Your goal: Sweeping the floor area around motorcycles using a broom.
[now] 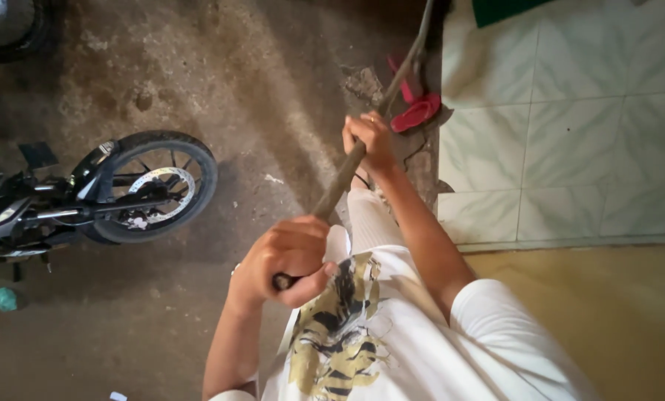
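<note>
I hold a long dark wooden handle (337, 187) with both hands; it slants from my chest up and away toward the top of the view, where its far end leaves the frame. My left hand (288, 260) is closed around the near end of the handle, just above my white printed shirt. My right hand (373, 141), with a ring on one finger, grips the handle farther along, arm stretched out over my white trouser leg (369, 219).
A black motorbike (87, 197) stands on the stained concrete floor (258, 82) at the left, front wheel toward me. A red sandal (418, 113) lies by the edge of a raised pale tiled floor (570, 134) at the right. Small green object (5, 298) at far left.
</note>
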